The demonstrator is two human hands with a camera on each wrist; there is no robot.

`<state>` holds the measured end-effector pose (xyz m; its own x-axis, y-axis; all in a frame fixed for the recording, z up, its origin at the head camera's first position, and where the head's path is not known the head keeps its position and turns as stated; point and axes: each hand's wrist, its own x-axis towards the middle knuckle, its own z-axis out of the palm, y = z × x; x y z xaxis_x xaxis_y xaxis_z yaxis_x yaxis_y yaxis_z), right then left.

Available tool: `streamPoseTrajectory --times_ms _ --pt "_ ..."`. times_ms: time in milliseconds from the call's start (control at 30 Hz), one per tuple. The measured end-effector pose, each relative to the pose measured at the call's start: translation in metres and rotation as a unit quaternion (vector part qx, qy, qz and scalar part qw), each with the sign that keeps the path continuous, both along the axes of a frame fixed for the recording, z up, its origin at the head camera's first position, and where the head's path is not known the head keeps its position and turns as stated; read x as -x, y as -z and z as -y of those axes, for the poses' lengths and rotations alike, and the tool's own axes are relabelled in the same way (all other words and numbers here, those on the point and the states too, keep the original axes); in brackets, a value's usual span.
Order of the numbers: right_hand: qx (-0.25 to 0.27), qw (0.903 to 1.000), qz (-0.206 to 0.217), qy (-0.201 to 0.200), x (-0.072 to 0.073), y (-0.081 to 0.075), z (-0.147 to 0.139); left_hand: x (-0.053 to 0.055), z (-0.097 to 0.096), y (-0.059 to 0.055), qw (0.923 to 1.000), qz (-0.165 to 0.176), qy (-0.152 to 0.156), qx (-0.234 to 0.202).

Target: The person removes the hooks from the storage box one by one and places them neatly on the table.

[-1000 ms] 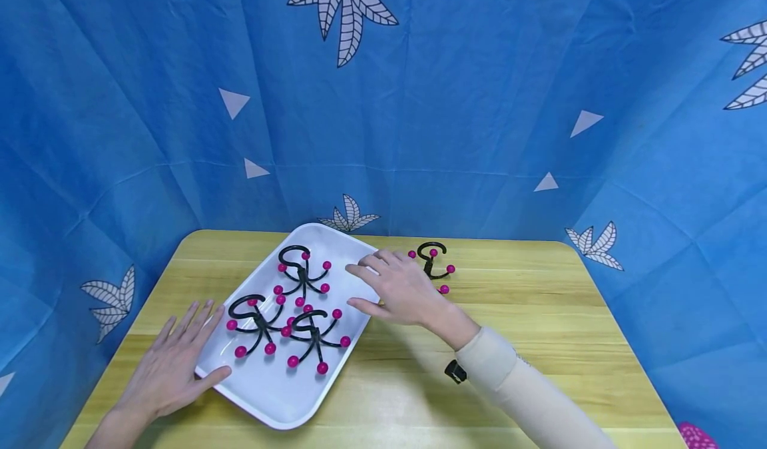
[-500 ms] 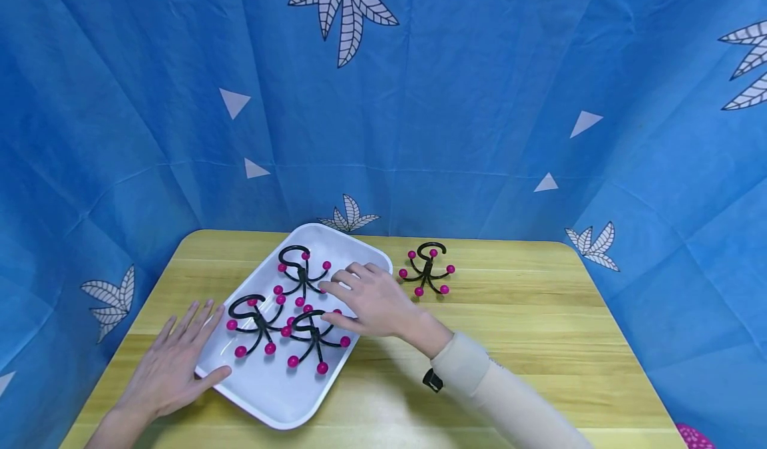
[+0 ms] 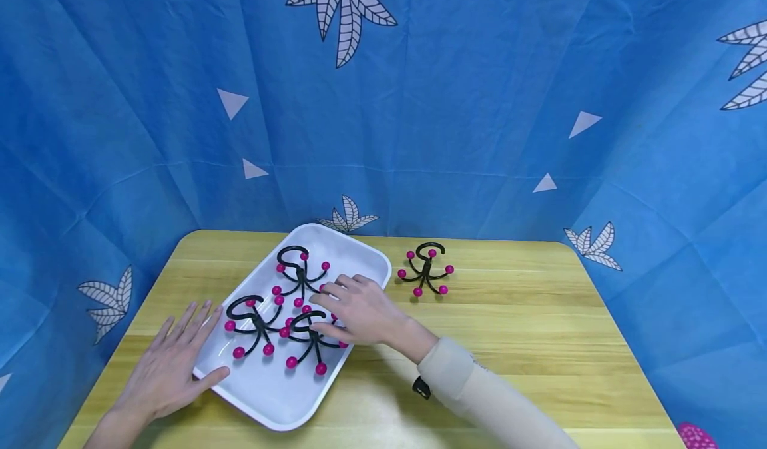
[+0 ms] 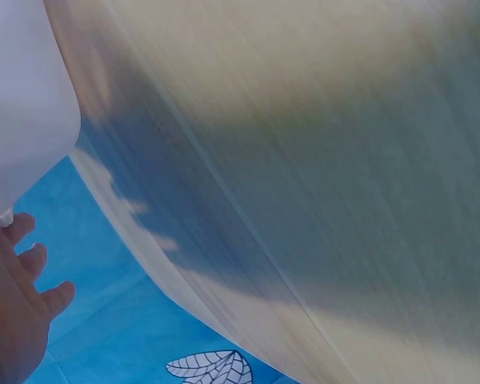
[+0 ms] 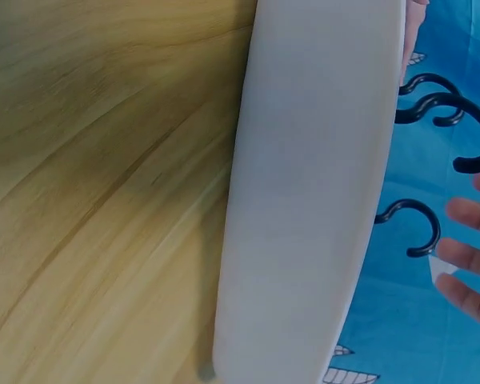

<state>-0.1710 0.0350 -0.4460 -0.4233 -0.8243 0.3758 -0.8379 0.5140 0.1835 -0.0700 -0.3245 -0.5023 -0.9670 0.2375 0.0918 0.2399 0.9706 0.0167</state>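
Note:
A white tray holds three black hanger hooks, each with a curved top and several arms tipped with pink balls: a far one, a left one and a near one. My left hand rests flat along the tray's left side, fingers straight, thumb over the rim. Reaching over the tray's right side, my right hand partly covers the near hanger hook. In the right wrist view, its spread fingertips are beside the black curved tops, one of them right by the thumb.
A fourth similar hanger hook lies on the wooden table, right of the tray. A blue curtain with leaf prints hangs behind and at both sides of the table.
My right hand has moved left and nearer, from the tray's right rim to above the near hanger hook, uncovering the hanger hook on the table. The left hand stays put.

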Motion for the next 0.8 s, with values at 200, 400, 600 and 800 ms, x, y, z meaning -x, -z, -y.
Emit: streamPoseTrajectory --times_ms 200,400,600,800 --pt "0.015 0.9999 0.007 -0.003 0.0 -0.001 0.006 0.0 0.0 0.001 1.0 -0.001 0.0 0.0" --pt "0.011 0.9999 0.008 -0.003 -0.001 -0.005 0.01 0.0 0.0 0.0 1.0 -0.002 0.0 -0.001" --pt "-0.004 1.0 0.004 -0.004 0.0 -0.004 0.012 -0.001 -0.001 0.0 1.0 0.004 -0.005 -0.002" --pt "0.008 0.9997 -0.016 -0.014 0.001 -0.005 0.014 -0.001 -0.001 0.0 1.0 0.006 -0.005 -0.002"
